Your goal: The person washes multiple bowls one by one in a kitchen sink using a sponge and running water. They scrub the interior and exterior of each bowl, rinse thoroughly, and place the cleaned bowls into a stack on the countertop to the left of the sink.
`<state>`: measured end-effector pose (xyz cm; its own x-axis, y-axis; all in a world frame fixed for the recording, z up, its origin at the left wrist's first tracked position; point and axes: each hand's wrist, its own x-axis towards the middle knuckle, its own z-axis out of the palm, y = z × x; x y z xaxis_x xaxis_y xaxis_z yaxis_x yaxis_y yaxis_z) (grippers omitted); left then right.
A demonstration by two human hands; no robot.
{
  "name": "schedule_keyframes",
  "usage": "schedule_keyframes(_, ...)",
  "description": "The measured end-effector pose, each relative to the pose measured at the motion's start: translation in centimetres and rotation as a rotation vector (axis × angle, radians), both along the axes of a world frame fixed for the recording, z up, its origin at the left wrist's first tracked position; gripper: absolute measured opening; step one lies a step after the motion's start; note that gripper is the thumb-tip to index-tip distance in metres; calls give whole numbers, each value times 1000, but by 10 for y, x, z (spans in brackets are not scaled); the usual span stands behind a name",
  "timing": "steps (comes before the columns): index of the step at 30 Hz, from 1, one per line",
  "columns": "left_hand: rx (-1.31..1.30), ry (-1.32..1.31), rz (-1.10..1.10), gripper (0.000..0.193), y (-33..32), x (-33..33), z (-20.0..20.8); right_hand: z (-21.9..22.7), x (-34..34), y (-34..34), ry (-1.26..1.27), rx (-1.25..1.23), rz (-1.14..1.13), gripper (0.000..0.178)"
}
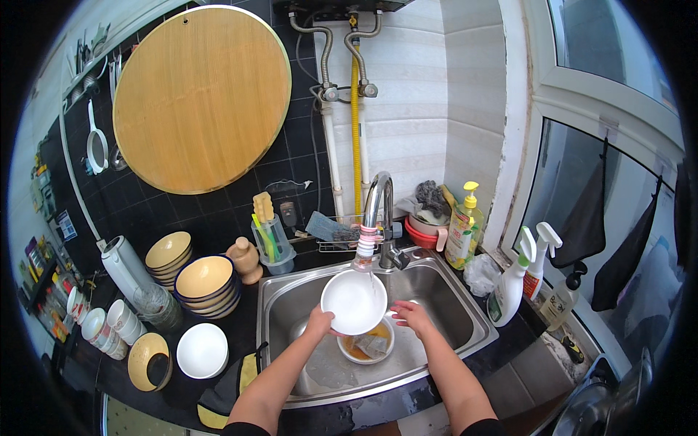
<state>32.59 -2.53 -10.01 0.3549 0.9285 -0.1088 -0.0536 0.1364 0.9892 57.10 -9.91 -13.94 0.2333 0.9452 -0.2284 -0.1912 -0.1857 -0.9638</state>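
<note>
In the head view, the left hand (pixel 320 321) is holding a white bowl (pixel 353 301) by its left rim, its grip closing around the edge with the thumb lying over it. The bowl is tilting toward the camera beneath the chrome tap (pixel 381 203), above the steel sink (pixel 452 312). The right hand (pixel 413 318) is hovering at the bowl's right side, its grip partly open with the fingers bending; whether a fingertip is touching the rim, I cannot tell. Below, a second bowl (pixel 391 344) is sitting in the sink, containing amber liquid and a pale cloth or sponge (pixel 373 344). On the black worktop (pixel 243 311) to the left, another white bowl (pixel 202 351) is standing near a stack of cream bowls with dark blue rims (pixel 206 277). A pump bottle (pixel 462 232) is standing behind the sink's right corner.
</note>
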Motion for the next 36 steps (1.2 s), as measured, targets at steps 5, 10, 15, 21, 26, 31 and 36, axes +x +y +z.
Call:
schedule_keyframes(5,-327,70,-139,44,3,6,-7,-8,4,3,-18,-61,-102,28)
schedule_keyframes(10,-548,157,-338,49,2,16,-17,-9,1,5,-57,-60,-191,21)
schedule_keyframes(15,-348,-13,-335,55,-20,29,-20,-13,7,7,-81,3,-337,21)
schedule_keyframes(21,-464,-159,-302,47,-18,52,-13,6,3,-1,1,-54,-349,22)
schedule_keyframes(26,-431,77,-178,43,-10,52,-13,-16,7,6,-95,-75,-225,21)
schedule_keyframes(31,-43,473,92,33,-24,17,42,-23,0,9,-242,-198,137,22)
schedule_keyframes(36,603,903,179,28,-28,-20,62,-23,-1,4,-441,-225,241,26)
